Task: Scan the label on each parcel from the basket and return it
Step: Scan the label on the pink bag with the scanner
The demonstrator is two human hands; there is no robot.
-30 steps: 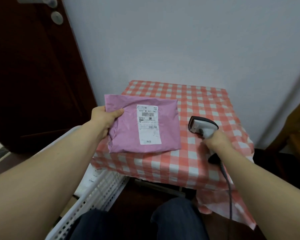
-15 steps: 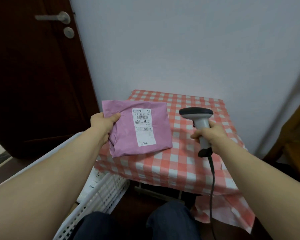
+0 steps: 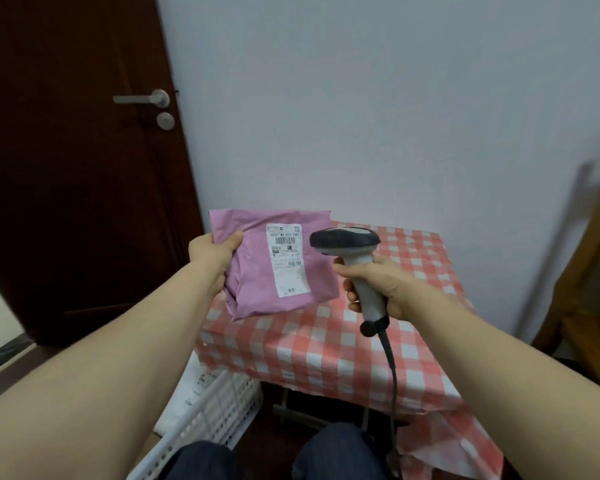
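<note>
Scanning goes best if the right hand [image 3: 378, 282], closed round the scanner [image 3: 352, 252], tips its head squarely at the white label [image 3: 288, 259] while the left hand [image 3: 213, 252], clamping the pink parcel [image 3: 281, 265] by its left edge above the table, holds it flat. Below lie a red-checked tablecloth [image 3: 326, 344] and a white basket [image 3: 219, 407] on the floor to the left; behind are a dark door [image 3: 77, 168] and a pale wall [image 3: 361, 109].
</note>
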